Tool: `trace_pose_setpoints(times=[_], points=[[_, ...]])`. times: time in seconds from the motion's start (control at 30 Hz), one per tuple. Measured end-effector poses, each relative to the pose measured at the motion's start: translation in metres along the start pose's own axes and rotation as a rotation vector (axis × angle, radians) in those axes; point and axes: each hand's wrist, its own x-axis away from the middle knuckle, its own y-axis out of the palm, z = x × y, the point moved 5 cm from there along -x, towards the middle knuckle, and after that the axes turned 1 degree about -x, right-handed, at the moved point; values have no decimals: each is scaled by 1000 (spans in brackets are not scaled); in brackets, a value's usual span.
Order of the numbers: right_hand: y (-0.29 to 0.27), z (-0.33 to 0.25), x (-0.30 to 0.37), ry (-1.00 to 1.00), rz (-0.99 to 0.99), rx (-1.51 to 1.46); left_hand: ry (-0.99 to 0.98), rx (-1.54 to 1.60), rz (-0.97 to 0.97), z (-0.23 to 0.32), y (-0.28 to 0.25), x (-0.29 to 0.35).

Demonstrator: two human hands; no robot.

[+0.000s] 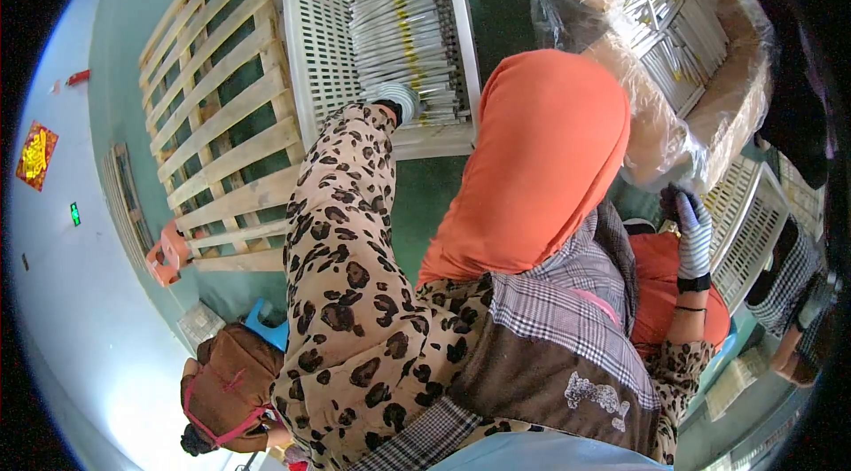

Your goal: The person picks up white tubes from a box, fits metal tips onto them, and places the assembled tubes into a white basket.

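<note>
My left hand (399, 101), in a grey-white glove at the end of a leopard-print sleeve, reaches into a white slatted plastic crate (306, 46). It rests on the near end of stacked long silvery packets (403, 19) with yellow marks; whether it grips one is hidden. My right hand (694, 236), in a striped glove with a black cuff, is raised at the lower edge of a clear plastic liner (660, 139). The liner sits in a cardboard box (736, 90) holding more silvery packets (678, 37). An orange headscarf (541, 152) covers the middle of the view.
A wooden pallet (222, 99) lies left of the crate on the green floor. An orange stool (167, 254) and a blue stool (266, 322) stand lower left, beside another person in a brown cap (229, 387). More white crates (753, 223) and a person in checked clothing (798, 285) are at right.
</note>
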Motion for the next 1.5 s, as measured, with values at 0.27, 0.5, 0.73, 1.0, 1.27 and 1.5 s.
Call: trace_pose_setpoints(times=[0.27,0.5,0.73,1.0,1.27,1.5], points=[[-5,0,0,-20,-4,-4,-30,18,11,-2,-12,1],[-4,-2,1,-23,-16,22,-57,19,32,-10,-31,-2],[1,-12,7,-43,8,-36,-46,23,54,-7,-19,-25],[-4,-25,13,-162,28,66,-232,187,191,-39,22,-54],[-10,-38,17,-151,48,-98,-169,812,921,-47,-168,26],[14,-65,12,-241,-140,-199,681,1805,972,74,-419,227]])
